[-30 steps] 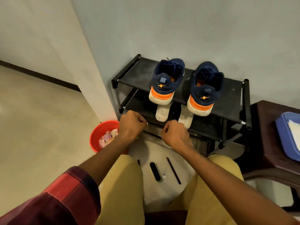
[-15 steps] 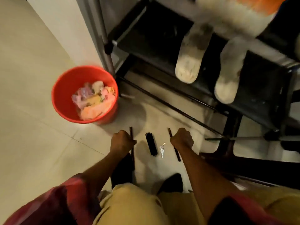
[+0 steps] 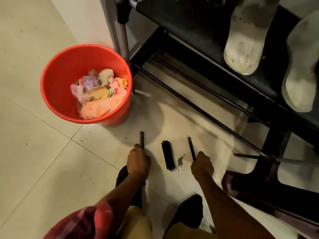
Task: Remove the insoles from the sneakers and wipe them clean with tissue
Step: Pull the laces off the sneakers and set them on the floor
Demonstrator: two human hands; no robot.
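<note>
Head view: arms stretched down; left hand (image 3: 138, 163) grips left rod (image 3: 142, 139), right hand (image 3: 202, 166) grips right rod (image 3: 191, 147).

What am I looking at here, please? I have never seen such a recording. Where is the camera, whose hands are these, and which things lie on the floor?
There is no machine here. A person wears one camera on the head, and it looks down at their own two bare hands, so you see everything from above. The left hand grips the left rod, a thin dark bar on the tiled floor. The right hand grips the right rod. Between them lie a black brush and small keys. A red bucket stands further left, with crumpled paper inside. At the upper right, the first insole and the second insole, both whitish and dirty, lie on a black shoe rack.
</note>
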